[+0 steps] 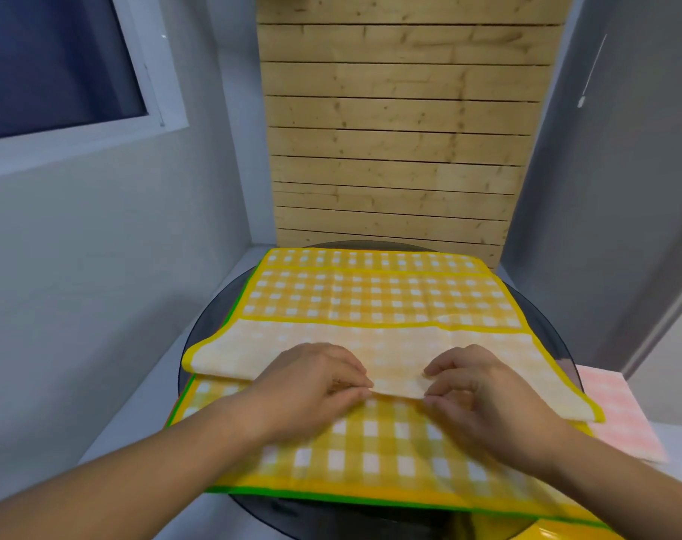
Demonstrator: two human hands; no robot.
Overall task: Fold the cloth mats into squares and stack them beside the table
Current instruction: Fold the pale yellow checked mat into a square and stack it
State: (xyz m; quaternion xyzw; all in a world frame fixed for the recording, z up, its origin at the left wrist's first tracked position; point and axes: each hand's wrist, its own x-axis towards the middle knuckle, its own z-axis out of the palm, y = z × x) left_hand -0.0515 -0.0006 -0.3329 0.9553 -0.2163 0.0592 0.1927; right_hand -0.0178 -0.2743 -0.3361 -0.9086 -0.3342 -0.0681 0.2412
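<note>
A yellow-and-white checked cloth mat lies on a round dark glass table. A band across its middle is folded over toward me, showing the paler underside. My left hand and my right hand rest side by side at the near fold edge, each pinching it between fingers and thumb. Beneath this mat, green edges of another mat show along the left and near sides.
A folded pink checked mat lies on a white surface to the right of the table. A wooden slat panel stands behind the table, with grey walls on both sides and a window at the upper left.
</note>
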